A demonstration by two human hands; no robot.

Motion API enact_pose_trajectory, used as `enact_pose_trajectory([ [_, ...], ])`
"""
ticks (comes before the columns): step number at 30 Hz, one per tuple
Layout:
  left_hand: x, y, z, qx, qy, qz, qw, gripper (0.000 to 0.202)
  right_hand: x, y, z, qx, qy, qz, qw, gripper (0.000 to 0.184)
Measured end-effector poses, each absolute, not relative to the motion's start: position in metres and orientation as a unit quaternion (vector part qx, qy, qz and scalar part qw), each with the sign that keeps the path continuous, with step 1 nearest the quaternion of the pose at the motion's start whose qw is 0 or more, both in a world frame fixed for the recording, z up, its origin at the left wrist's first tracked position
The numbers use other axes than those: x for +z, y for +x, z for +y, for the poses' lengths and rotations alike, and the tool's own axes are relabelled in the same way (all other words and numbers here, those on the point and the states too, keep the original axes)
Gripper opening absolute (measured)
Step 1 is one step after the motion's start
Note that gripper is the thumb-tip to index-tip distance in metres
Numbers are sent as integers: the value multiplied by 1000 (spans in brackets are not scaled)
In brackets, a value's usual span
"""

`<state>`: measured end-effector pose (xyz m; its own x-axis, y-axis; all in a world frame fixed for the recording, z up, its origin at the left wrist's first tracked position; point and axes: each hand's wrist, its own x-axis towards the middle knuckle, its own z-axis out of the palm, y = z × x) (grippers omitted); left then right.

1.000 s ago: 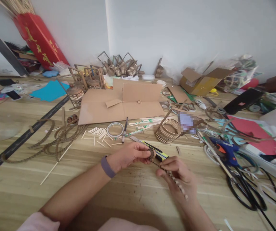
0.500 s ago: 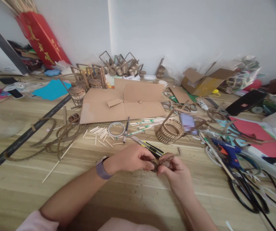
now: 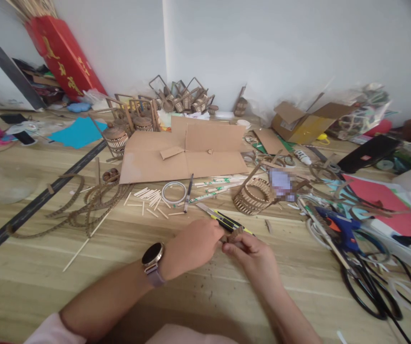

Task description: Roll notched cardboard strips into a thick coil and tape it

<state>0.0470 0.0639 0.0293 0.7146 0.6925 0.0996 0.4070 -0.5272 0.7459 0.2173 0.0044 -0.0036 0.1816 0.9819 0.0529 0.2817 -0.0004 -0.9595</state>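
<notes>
My left hand (image 3: 195, 246), with a watch at its wrist, is turned back-up and its closed fingertips meet a small brown ridged piece (image 3: 236, 234), perhaps corrugated cardboard. My right hand (image 3: 257, 255) pinches the same piece between thumb and fingers. Part of the piece is hidden by the fingers, so its full shape cannot be made out. Just beyond the hands lie utility knives (image 3: 227, 220) with yellow and black handles. A small slatted basket (image 3: 251, 197) with a brown handle stands farther off. Dark crumbs (image 3: 210, 282) are scattered on the wooden table below.
Short wooden sticks (image 3: 148, 197), a tape roll (image 3: 174, 192) and a black pen (image 3: 189, 192) lie beyond my left hand. Brown ridged strips (image 3: 92, 208) coil at left. At right are a blue glue gun (image 3: 341, 227) and black-handled scissors (image 3: 363, 291). Folded cardboard (image 3: 155, 165) stands behind.
My left wrist has rolled, bringing the watch face into view and hiding the fingertips. The brown piece has turned between the hands, and its ridged edge now points up.
</notes>
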Motion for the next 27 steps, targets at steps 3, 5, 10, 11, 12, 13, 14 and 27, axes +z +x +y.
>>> enact_pose_trajectory([
  [3, 32, 50, 66, 213, 847, 334, 354, 14, -8, 222, 4, 374, -607, -501, 491, 30],
  [5, 33, 51, 67, 222, 841, 336, 361, 13, -10, 224, 4, 381, -603, -486, 505, 35],
  [10, 32, 53, 68, 214, 844, 334, 362, 23, -15, 224, 5, 382, -592, -478, 524, 38],
  [11, 32, 53, 68, 213, 847, 338, 351, 24, -15, 225, 5, 379, -593, -484, 521, 36],
  [12, 33, 53, 68, 211, 851, 341, 340, 25, -14, 225, 6, 373, -594, -491, 517, 34],
  [13, 33, 52, 68, 208, 855, 343, 330, 24, -13, 226, 6, 367, -596, -499, 512, 32],
  [14, 34, 52, 69, 205, 859, 343, 319, 23, -11, 227, 6, 358, -597, -507, 508, 30],
  [27, 27, 48, 61, 101, 923, 303, 213, 23, -5, 226, 8, 298, -568, -634, 432, 13],
])
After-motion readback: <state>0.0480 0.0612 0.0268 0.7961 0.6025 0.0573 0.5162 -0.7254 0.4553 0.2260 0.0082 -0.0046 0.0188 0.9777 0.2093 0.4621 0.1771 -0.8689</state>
